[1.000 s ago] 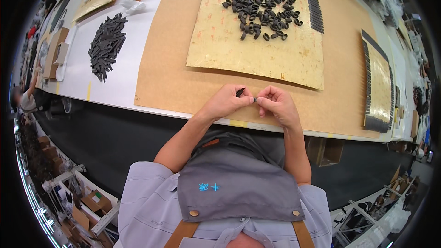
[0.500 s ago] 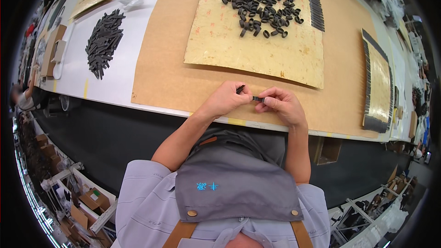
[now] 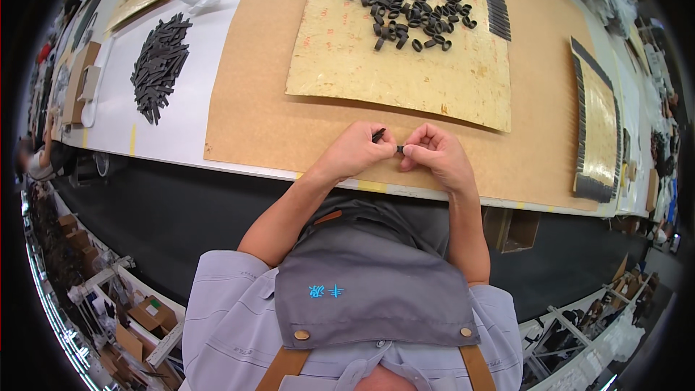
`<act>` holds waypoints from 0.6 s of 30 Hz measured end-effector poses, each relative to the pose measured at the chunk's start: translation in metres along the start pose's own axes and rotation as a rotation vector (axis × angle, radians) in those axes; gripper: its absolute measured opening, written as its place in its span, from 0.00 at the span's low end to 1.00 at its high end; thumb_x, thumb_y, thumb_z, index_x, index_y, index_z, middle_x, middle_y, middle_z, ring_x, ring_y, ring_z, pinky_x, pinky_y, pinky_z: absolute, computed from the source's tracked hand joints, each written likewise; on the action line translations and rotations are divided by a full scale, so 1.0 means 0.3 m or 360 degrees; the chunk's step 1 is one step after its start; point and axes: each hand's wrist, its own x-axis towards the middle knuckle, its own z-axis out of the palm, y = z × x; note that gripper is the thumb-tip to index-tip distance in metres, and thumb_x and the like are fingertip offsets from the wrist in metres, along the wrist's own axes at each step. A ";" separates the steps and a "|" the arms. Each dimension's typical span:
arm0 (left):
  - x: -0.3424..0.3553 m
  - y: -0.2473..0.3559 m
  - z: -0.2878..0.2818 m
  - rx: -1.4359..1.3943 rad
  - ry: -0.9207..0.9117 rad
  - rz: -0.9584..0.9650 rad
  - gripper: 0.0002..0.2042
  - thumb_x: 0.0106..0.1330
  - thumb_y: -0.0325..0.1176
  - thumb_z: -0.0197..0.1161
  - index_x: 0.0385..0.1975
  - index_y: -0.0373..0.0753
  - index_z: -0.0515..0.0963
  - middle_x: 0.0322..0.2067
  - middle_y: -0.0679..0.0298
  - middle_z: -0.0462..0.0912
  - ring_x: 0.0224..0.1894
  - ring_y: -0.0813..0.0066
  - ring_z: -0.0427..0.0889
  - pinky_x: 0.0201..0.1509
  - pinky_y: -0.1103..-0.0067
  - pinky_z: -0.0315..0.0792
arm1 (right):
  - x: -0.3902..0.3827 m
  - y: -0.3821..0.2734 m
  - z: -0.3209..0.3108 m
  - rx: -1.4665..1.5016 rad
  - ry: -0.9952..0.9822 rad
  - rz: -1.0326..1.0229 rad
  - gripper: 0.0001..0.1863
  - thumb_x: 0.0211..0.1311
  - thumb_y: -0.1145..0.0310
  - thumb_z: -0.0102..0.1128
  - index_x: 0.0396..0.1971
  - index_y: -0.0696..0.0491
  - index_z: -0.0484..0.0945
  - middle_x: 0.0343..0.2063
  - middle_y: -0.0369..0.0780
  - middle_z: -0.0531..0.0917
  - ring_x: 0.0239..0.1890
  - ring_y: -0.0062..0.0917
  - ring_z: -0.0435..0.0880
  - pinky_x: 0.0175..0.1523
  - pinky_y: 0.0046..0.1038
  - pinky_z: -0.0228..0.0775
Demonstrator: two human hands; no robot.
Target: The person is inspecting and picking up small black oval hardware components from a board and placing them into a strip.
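Left hand (image 3: pixel 357 150) and right hand (image 3: pixel 440 158) pinched a small black piece (image 3: pixel 399 149) between them

Both hands met fingertip to fingertip over the brown paper (image 3: pixel 250 94), close to the near edge of the white tabletop (image 3: pixel 108 112). Each hand pressed its thumb and finger together on the small black piece, the left gripping one end and the right the other. More dark strips (image 3: pixel 378 135) poked up from the curled fingers of the left hand; how many could not be told.

Just beyond the hands lay a yellowish board (image 3: pixel 398 83) with faint red marks, resting on the brown paper. A loose heap of black rings (image 3: pixel 413 3) covered its upper part, and a neat row of black strips (image 3: pixel 498 11) lined its right edge. Well to the right was a second board (image 3: pixel 597 119), its edges fringed with black strips. To the left, on the white surface, a pile of flat black strips (image 3: pixel 161 65) was heaped, with crumpled clear plastic (image 3: pixel 199 3) above it and a small cardboard box (image 3: pixel 81 87) farther left.

Seen from above, the person wore a pale shirt (image 3: pixel 224 304) and a grey apron (image 3: pixel 376 308) with tan straps. At the far left, another person (image 3: pixel 40 163) was at the tabletop's edge.
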 end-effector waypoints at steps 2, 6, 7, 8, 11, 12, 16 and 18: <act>-0.002 0.005 0.000 0.0020 0.0004 0.0009 0.07 0.56 0.33 0.61 0.23 0.36 0.75 0.19 0.76 0.69 0.22 0.91 0.63 0.24 0.88 0.57 | 0.002 0.001 -0.001 0.0022 -0.0009 0.0022 0.06 0.55 0.77 0.60 0.30 0.59 0.72 0.25 0.37 0.78 0.27 0.19 0.81 0.35 0.20 0.77; -0.002 0.005 -0.001 0.0013 -0.0016 -0.0003 0.07 0.56 0.33 0.61 0.23 0.36 0.75 0.19 0.76 0.69 0.23 0.90 0.63 0.24 0.88 0.57 | 0.005 0.006 -0.006 0.0009 -0.0019 0.0016 0.06 0.55 0.77 0.60 0.29 0.59 0.72 0.25 0.37 0.78 0.26 0.18 0.81 0.35 0.20 0.77; 0.000 0.001 -0.002 0.0022 -0.0015 0.0016 0.07 0.56 0.32 0.61 0.23 0.36 0.75 0.20 0.76 0.69 0.23 0.90 0.63 0.25 0.87 0.57 | 0.005 0.005 -0.006 0.0003 -0.0023 0.0014 0.06 0.55 0.77 0.61 0.29 0.59 0.72 0.25 0.37 0.78 0.26 0.18 0.81 0.35 0.20 0.77; 0.001 -0.001 -0.002 0.0031 -0.0014 0.0035 0.07 0.56 0.32 0.61 0.23 0.36 0.76 0.20 0.76 0.69 0.23 0.90 0.63 0.25 0.87 0.58 | 0.005 0.005 -0.005 -0.0002 -0.0027 0.0012 0.06 0.55 0.77 0.61 0.29 0.59 0.72 0.25 0.37 0.78 0.26 0.18 0.81 0.35 0.20 0.77; 0.001 0.000 -0.003 0.0034 -0.0011 0.0014 0.07 0.56 0.32 0.61 0.24 0.35 0.76 0.20 0.75 0.70 0.24 0.89 0.64 0.26 0.87 0.58 | 0.005 0.003 -0.003 -0.0004 -0.0021 0.0013 0.06 0.55 0.77 0.61 0.29 0.58 0.72 0.25 0.37 0.78 0.26 0.18 0.80 0.35 0.20 0.76; 0.001 0.001 -0.003 0.0034 -0.0011 0.0015 0.07 0.56 0.32 0.61 0.24 0.35 0.76 0.20 0.75 0.70 0.24 0.89 0.64 0.26 0.87 0.58 | 0.005 0.002 -0.003 -0.0005 -0.0021 0.0013 0.06 0.55 0.77 0.61 0.29 0.58 0.72 0.25 0.37 0.78 0.26 0.18 0.80 0.35 0.20 0.76; 0.002 0.000 -0.005 0.0035 -0.0028 0.0004 0.07 0.55 0.32 0.61 0.24 0.35 0.76 0.21 0.75 0.70 0.24 0.89 0.64 0.26 0.87 0.58 | 0.006 0.004 -0.004 -0.0006 -0.0024 0.0019 0.06 0.55 0.77 0.61 0.29 0.58 0.72 0.25 0.36 0.78 0.26 0.17 0.80 0.34 0.19 0.76; 0.002 -0.001 -0.005 0.0039 -0.0028 0.0007 0.07 0.55 0.32 0.61 0.24 0.35 0.76 0.21 0.75 0.70 0.24 0.89 0.64 0.26 0.87 0.58 | 0.007 0.005 -0.004 0.0000 -0.0028 0.0018 0.06 0.55 0.77 0.61 0.29 0.58 0.72 0.25 0.36 0.78 0.26 0.17 0.80 0.34 0.19 0.76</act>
